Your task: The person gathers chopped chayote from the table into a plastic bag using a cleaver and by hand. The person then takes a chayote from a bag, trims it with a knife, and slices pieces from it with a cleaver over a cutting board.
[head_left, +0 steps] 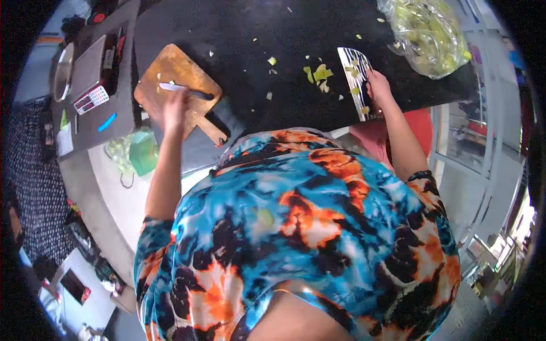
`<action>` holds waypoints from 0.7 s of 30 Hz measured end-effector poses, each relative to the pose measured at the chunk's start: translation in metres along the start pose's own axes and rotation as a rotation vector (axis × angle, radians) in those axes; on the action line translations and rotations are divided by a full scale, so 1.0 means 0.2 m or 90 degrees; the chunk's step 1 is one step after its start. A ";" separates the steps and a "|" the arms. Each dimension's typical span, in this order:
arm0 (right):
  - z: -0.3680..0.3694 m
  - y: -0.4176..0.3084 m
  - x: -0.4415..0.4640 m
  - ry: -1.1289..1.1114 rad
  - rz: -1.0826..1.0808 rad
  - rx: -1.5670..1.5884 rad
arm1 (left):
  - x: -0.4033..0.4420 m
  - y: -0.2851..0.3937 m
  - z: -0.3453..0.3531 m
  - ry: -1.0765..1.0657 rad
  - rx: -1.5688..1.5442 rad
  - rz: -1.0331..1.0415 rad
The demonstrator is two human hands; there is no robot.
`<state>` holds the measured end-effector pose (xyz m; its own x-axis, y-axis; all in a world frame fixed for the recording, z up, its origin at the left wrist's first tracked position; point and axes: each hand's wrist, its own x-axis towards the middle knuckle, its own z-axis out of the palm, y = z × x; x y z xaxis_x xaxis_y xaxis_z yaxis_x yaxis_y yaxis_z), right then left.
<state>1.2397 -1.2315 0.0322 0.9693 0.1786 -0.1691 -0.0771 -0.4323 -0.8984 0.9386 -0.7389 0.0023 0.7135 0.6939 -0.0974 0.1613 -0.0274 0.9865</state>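
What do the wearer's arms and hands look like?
Left hand, motion-blurred, and right hand: no gloves visible. Forearms bare, no watch visible. Left sleeve and right sleeve patterned blue, orange and black.

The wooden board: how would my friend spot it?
Find the big black counter. Near its left end, below the left hand, lies the wooden board, with a stubby handle. It is plain brown, unlike the striped flat thing in the right hand.
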 end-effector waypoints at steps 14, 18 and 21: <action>0.67 -0.43 0.14 -0.163 -0.189 -0.495 | 0.34 -0.15 0.65 0.016 0.380 0.283; 0.74 -0.37 0.15 -0.187 -0.231 -0.480 | 0.11 -0.20 0.79 -0.198 0.352 0.379; 0.76 -0.36 0.14 -0.217 -0.291 -0.474 | -0.02 -0.14 0.79 -0.138 0.367 0.401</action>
<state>1.2377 -1.0609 0.0313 0.7393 0.6688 -0.0788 0.5776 -0.6899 -0.4364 1.0379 -0.8543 -0.0455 0.8904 0.2770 0.3613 -0.0284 -0.7583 0.6513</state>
